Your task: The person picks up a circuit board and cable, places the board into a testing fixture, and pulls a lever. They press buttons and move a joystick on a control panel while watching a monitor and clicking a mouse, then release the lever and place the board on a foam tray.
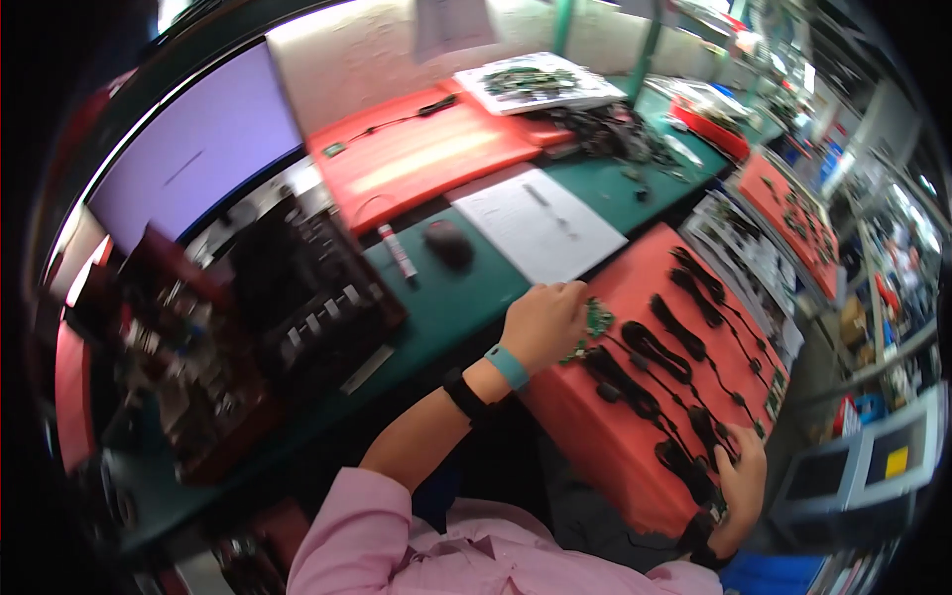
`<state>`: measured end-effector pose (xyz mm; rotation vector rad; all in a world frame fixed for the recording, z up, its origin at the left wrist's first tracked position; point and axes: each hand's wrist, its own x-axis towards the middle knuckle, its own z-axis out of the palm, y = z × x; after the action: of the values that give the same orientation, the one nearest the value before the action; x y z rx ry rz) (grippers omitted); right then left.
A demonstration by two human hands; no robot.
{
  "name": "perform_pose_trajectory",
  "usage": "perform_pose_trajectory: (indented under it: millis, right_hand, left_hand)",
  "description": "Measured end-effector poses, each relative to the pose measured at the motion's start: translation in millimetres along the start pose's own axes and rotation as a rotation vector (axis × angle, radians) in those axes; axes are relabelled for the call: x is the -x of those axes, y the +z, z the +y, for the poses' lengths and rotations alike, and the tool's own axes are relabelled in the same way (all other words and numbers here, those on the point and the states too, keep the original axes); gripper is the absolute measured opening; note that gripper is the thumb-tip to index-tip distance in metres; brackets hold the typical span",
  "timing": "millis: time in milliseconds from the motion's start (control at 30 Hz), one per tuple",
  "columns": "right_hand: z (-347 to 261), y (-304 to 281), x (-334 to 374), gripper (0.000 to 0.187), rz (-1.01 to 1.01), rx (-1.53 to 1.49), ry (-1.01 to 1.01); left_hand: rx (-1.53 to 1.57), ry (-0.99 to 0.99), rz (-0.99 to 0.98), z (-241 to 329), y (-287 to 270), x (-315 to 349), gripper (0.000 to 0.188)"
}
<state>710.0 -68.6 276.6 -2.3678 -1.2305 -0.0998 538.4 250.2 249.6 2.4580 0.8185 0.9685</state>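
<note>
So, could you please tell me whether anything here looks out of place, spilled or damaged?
The dark heap on the green bench looks untidy compared with the bundled black cables laid out on the near red surface. No spill or damage stands out, though blur hides fine detail.

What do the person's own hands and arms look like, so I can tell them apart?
The left hand is ungloved, with a teal wristband, a black band behind it and a pink sleeve. The right hand, also ungloved, has one dark wristband.
</note>
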Motion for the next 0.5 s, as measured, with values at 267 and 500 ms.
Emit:
perform_pose_trajectory:
  millis: [267,500]
  right_hand:
    - [-105.5,8.8,19.3,0.022,-0.235,-0.339,-0.258]
    - [-177.7,86.9,-1.0,0.021,-0.514,-0.465,-0.567]
  left_hand:
    - [0.440,-0.364,-0.199,-62.4,-135.7,181.1,0.023]
    - [0.012,-1.255,0.424,-149.7,-175.2,456.6,0.030]
